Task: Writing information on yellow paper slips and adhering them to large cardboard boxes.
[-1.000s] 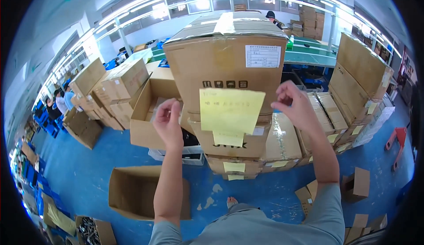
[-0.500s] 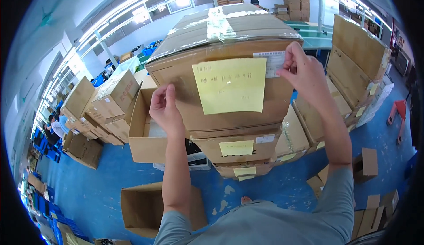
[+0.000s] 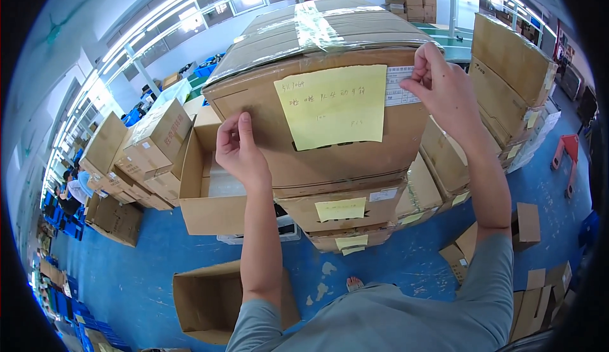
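A large brown cardboard box [image 3: 355, 168] tops a stack right in front of me. Before its front face is a yellow paper sheet [image 3: 336, 114] with handwriting, slightly skewed. Left of the sheet, my left hand [image 3: 242, 155] is closed in a pinch of thumb and fingers. To the sheet's right, my right hand [image 3: 444, 92] pinches too, partly covering a white printed label [image 3: 398, 80]. Neither hand visibly touches the sheet; anything thin or clear between the fingers does not show. Shiny clear tape [image 3: 314, 25] runs over the box top.
Lower boxes in the stack carry a yellow note [image 3: 340, 210]. An open carton [image 3: 212, 215] stands left of it, another [image 3: 209, 307] on the blue floor [image 3: 380, 269]. More boxes [image 3: 510, 73] are stacked at right, near a red pallet jack [image 3: 564, 155].
The yellow sheet has shifted upward before the box face, baring dark print below its lower edge. My right hand has risen slightly; both hands stay pinched. My view has tilted a little.
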A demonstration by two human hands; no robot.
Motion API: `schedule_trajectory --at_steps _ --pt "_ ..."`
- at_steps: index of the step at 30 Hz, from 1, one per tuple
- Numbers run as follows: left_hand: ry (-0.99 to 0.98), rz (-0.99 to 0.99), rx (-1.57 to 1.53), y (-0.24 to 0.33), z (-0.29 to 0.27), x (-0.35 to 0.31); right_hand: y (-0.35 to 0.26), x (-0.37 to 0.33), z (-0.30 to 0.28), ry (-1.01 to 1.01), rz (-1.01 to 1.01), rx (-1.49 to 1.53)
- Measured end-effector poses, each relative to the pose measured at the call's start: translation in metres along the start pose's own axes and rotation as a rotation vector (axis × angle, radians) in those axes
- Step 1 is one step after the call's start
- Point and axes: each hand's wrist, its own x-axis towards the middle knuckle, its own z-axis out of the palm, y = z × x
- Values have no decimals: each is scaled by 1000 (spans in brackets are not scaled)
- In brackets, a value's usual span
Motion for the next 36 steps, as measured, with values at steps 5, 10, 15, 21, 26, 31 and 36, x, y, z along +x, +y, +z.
schedule_trajectory --at_steps 5,10,15,21,26,31,36 --pt "38 9 39 2 2 3 -4 4 4 27 -35 -43" --pt "54 5 74 0 3 5 -4 2 9 86 -81 -121" --pt "84 148 286 -5 5 8 0 -7 15 173 -119 -146" --pt "244 116 379 -26 -17 35 13 -10 20 318 -32 -100" --pt "268 660 353 -6 2 16 25 -19 42 751 -219 36" --pt "-613 965 857 4 44 -24 -36 -18 94 230 -551 -96" --pt "-672 1150 1093 -28 5 7 21 -22 94 226 -587 -484"
